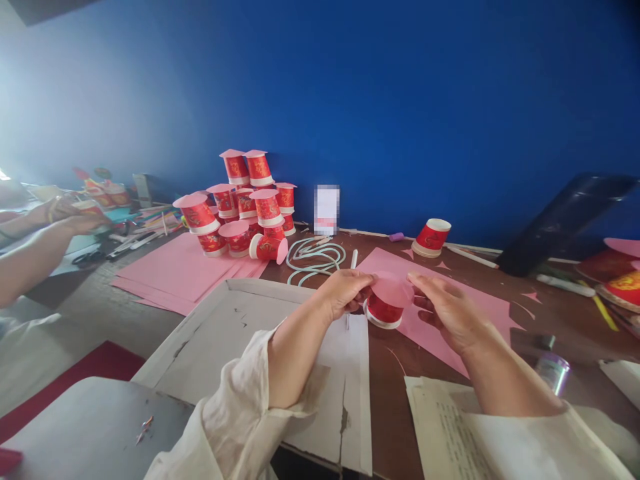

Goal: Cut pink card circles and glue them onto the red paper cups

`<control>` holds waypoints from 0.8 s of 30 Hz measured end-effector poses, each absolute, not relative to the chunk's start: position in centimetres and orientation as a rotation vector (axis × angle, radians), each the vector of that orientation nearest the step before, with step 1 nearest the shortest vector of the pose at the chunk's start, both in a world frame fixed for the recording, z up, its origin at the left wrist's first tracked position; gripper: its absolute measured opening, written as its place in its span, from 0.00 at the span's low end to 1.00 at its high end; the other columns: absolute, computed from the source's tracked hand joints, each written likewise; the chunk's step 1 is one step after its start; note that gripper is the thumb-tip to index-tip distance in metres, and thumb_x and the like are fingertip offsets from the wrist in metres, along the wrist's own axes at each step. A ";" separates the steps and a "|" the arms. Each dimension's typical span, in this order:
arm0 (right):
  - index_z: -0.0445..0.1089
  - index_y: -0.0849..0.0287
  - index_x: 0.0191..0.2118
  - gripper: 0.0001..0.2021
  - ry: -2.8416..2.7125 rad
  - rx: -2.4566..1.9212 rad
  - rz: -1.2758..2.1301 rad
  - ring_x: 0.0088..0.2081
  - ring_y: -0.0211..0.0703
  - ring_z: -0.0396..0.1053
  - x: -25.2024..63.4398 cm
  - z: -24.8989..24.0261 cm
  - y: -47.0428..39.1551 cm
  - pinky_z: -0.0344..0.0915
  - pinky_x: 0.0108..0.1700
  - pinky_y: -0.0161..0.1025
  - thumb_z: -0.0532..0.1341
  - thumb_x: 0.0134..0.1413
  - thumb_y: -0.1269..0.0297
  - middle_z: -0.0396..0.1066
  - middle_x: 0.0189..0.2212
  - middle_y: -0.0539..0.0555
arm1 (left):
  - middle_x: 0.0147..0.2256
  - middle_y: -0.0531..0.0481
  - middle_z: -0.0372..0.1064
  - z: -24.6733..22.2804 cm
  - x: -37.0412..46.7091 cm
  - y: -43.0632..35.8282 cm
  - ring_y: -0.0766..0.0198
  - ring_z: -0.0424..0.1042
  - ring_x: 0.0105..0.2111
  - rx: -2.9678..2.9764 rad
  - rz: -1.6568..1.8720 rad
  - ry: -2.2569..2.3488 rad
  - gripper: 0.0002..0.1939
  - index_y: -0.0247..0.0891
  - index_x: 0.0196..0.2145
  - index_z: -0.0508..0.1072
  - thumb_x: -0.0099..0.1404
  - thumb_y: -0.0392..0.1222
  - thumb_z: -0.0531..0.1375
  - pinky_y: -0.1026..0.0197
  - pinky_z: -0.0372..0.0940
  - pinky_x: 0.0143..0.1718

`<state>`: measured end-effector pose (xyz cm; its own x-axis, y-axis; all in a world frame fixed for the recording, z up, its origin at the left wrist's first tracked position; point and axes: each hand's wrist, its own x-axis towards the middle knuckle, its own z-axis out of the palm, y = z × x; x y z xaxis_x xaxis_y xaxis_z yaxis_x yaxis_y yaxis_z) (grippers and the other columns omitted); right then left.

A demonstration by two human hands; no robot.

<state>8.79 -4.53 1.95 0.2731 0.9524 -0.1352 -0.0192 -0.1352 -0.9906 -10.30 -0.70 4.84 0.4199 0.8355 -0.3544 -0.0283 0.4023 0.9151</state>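
Note:
A red paper cup [384, 312] stands upside down on the table, its white rim at the bottom. A pink paper disc [392, 289] lies over its top. My left hand [346, 293] pinches the disc's left edge between thumb and fingers. On the other side, my right hand [443, 308] has its thumb and forefinger closed at the disc's right edge, with the other fingers curled beside the cup. Under and behind the right hand is a pink sheet [465, 293] with cut-out edges.
Stacked red cups with pink discs [235, 203] stand at the left beside pink sheets [175, 267]. A coiled cable [315, 259], a lone cup [432, 238], a white tray [200, 333] and written paper [440, 427] surround the hands. Another person's arm [40, 243] reaches in at far left.

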 end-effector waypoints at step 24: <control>0.69 0.49 0.51 0.28 -1.033 -1.623 1.116 0.40 0.43 0.72 8.5 2.8 -6.8 0.67 0.26 0.30 0.65 0.46 0.41 0.71 0.50 0.53 | 0.21 0.53 0.63 3.4 -9.7 1.2 0.70 0.61 0.18 1.220 0.748 1.090 0.23 0.35 0.29 0.69 0.55 0.61 0.62 0.65 0.55 0.21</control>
